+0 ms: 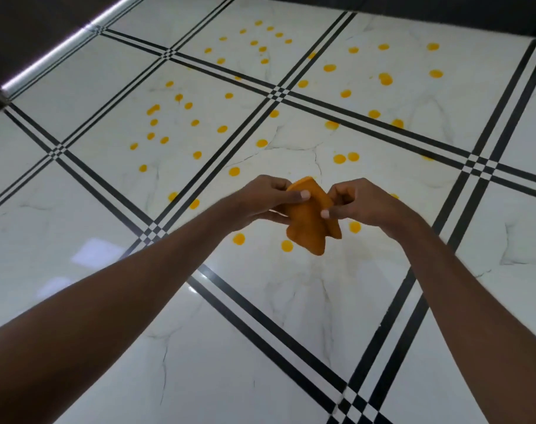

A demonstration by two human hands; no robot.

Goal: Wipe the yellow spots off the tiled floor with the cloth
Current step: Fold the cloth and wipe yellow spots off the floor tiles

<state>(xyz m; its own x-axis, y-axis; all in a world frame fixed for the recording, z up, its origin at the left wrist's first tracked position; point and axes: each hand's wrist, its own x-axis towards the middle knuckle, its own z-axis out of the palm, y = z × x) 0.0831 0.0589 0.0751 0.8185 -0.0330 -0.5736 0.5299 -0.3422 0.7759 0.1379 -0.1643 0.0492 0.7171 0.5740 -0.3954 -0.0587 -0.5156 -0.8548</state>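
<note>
Forearms: stretched forward, nearest the camera.
Left hand (262, 198): cloth (309, 221) is pinched.
Right hand (357, 201): cloth is gripped, held above the floor (260, 347).
Spots (339, 158): many are scattered beyond.
Risk: an already stained cloth may smear yellow.

- Two arms are seen, reaching in from the lower left and lower right corners.
- Both forearms are bare; no sleeve is seen up to the frame edges.
- The left hand (262, 198) is bare; a short, pale thumbnail is shown.
- The right hand (357, 201) is bare; a short, pale thumbnail is shown.
- The wrists are seen bare, as are the fingers.
</note>
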